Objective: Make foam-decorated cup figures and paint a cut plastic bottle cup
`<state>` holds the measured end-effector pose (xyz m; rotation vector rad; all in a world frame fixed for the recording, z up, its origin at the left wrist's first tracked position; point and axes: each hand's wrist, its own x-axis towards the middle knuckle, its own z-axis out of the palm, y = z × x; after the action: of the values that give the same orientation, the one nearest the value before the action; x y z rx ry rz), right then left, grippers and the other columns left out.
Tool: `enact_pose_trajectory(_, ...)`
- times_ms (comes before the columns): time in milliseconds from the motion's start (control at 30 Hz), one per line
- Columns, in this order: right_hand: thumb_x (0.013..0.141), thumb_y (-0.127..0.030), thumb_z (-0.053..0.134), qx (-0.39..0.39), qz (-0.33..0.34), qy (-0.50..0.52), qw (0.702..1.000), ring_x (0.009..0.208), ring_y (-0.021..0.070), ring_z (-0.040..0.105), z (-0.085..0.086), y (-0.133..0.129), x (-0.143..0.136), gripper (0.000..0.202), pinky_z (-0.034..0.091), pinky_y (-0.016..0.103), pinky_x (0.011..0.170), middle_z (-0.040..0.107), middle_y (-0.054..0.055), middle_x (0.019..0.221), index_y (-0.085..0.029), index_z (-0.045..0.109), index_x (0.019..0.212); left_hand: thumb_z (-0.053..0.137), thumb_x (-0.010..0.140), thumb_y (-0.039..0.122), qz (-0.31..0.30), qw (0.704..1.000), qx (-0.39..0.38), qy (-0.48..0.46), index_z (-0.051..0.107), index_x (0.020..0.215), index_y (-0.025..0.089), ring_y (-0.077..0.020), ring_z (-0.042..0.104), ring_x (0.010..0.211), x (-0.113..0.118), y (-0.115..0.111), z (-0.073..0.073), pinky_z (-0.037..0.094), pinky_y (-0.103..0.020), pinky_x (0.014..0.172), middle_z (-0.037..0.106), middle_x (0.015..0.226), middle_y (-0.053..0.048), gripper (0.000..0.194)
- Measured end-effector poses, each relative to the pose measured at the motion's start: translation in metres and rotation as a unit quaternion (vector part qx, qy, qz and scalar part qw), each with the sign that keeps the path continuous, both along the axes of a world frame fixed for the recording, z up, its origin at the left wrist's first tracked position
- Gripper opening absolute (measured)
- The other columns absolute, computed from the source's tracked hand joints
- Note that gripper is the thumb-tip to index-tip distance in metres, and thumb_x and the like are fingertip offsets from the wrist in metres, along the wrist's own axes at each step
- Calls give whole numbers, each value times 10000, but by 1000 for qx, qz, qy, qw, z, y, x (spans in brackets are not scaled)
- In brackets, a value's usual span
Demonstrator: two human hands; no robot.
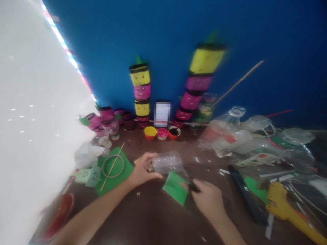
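Near the middle of the table, my left hand (145,172) curves around the open left end of a clear ribbed plastic bottle piece (167,162) lying sideways, thumb below it. My right hand (208,197) is closed on a dark handle, which looks like scissors (194,186); motion blurs the blades, near the bottle piece's right end. A green paper square (175,188) lies between my hands, just below the bottle piece.
Paint cups (150,132), a screen (162,114) and painted stacks (142,92) stand by the blue wall. Plastic bottles (224,131), a black bar (247,195) and a yellow glue gun (278,202) lie right. Left are green sheet (122,170), tape ring (104,166) and red lid (60,214).
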<state>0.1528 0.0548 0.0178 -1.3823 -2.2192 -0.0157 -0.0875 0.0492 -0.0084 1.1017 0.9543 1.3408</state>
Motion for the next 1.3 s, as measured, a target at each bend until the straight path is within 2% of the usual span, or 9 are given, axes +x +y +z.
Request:
enact_pose_trajectory(100,785,-574,469,-123,-42,93,987,434,105,406,0,2,3,514,277,215,439,492,13,407,-184,490,451,846,505,199,-11,1000,-18,-1,486,1116,199,-243,608,1014,-1,0,2,491,-396,870,609,1107,-98,710)
enact_pose_trajectory(167,752,-605,495,-198,-71,165,964,442,107,408,2,3,4,512,290,212,431,482,8,411,-185,478,460,847,506,218,-12,1000,-16,1,485,1122,200,-240,612,997,-1,0,2,498,-394,857,611,1095,-94,715)
enact_pose_trajectory(267,768,-621,445,-317,-41,249,914,416,113,415,6,2,4,525,318,223,427,449,-3,393,-202,431,452,847,505,216,-5,1000,19,8,491,1118,214,-241,589,1043,-1,1,-1,496,-394,871,588,1122,-85,708)
enact_pose_trajectory(333,773,-618,430,-368,-9,263,892,403,112,413,5,0,3,526,319,228,421,440,-8,386,-207,415,445,841,516,211,9,998,58,30,502,1115,226,-246,553,1102,-2,1,-3,488,-396,893,550,1169,-84,689)
enact_pose_trajectory(633,730,-576,523,-379,-25,196,904,425,95,405,-8,-12,1,468,261,212,406,453,-27,422,-191,449,474,789,603,155,74,961,227,139,462,1181,277,-257,472,1190,-2,0,-6,490,-414,895,447,1236,-95,675)
enact_pose_trajectory(800,731,-586,520,-400,-8,188,897,433,101,430,-4,-15,-5,467,271,212,414,460,-29,431,-191,454,490,787,612,159,108,942,262,181,440,1197,279,-254,496,1172,-2,1,-9,464,-442,921,455,1231,-97,691)
enact_pose_trajectory(1033,754,-596,487,-452,-7,210,867,412,103,444,-1,-20,-9,489,293,217,426,452,-32,402,-196,433,477,767,642,160,155,886,317,301,432,1208,314,-231,524,1143,-6,-2,-5,445,-437,926,486,1239,-80,675)
enact_pose_trajectory(1167,763,-557,508,-455,-15,209,865,416,103,431,-1,-20,-11,479,284,221,434,428,-38,396,-197,405,465,746,671,163,162,858,344,344,422,1218,325,-229,522,1150,-8,-3,-3,452,-424,919,487,1240,-78,656)
enact_pose_trajectory(1300,760,-493,538,-445,-16,209,871,435,104,410,2,-19,-13,447,276,217,432,410,-40,401,-193,404,455,747,673,182,176,853,340,355,429,1213,318,-229,535,1134,-8,-4,-2,464,-424,904,496,1230,-80,641)
